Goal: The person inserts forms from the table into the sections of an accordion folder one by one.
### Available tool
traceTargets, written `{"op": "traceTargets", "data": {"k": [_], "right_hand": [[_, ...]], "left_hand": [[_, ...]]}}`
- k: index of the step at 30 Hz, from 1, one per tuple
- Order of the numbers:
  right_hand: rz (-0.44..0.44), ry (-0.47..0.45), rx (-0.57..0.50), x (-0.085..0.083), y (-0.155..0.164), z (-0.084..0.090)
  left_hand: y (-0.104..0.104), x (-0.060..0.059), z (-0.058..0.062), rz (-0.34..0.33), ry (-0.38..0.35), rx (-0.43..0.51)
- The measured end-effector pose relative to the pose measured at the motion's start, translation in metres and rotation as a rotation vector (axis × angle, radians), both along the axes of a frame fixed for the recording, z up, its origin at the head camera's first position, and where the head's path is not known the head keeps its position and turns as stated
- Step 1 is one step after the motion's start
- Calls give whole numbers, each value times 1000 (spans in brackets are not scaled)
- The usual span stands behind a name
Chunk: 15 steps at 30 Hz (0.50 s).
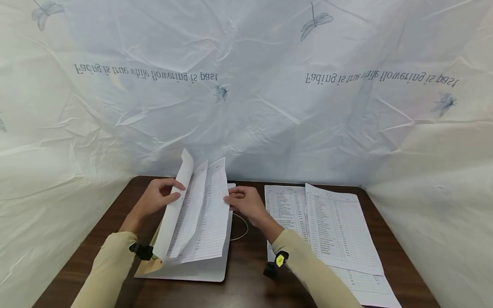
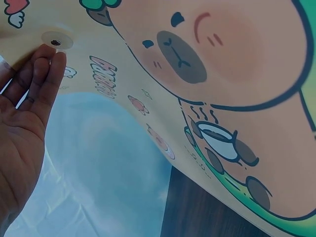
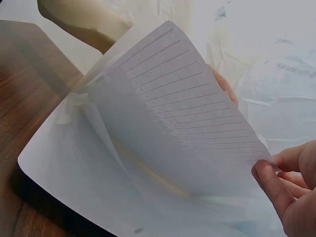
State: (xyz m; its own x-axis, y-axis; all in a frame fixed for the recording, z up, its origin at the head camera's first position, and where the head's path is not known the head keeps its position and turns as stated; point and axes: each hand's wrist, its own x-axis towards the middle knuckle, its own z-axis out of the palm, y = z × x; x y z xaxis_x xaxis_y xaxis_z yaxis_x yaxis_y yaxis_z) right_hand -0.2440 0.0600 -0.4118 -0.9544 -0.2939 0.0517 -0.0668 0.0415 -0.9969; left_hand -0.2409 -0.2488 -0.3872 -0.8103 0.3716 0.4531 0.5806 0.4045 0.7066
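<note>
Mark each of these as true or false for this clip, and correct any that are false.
1. The right hand pinches the edge of a printed sheet. True.
2. The left hand lies flat on the bare table. False: it holds up the folder flap, fingers against it.
3. More printed sheets lie on the table to the right of the right hand. True.
4. The folder is closed, with the sheets stacked on top. False: it lies open, and the sheets stand up between the two hands.
5. The underside of the flap shows a cartoon animal. True.
</note>
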Motion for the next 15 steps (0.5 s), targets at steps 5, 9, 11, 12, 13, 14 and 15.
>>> {"op": "traceTargets", "data": {"k": [5, 9, 11, 12, 13, 14, 15], "right_hand": [[23, -3, -32, -2, -10, -5], [21, 4, -10, -4, -18, -8], [10, 9, 4, -4, -22, -8], [2, 8, 10, -5, -24, -8], [-4, 7, 12, -6, -26, -8], [-10, 5, 14, -6, -28, -8], [-16, 2, 16, -7, -30, -8]], "left_hand": [[-1, -1, -1, -2, 4, -1], [-2, -3, -3, -7, 13, 3], [-2, -3, -3, -8, 15, 3], [-2, -4, -3, -9, 15, 3], [-2, -4, -3, -10, 15, 4], [-1, -4, -3, -10, 13, 6], [-1, -4, -3, -10, 11, 8]]}}
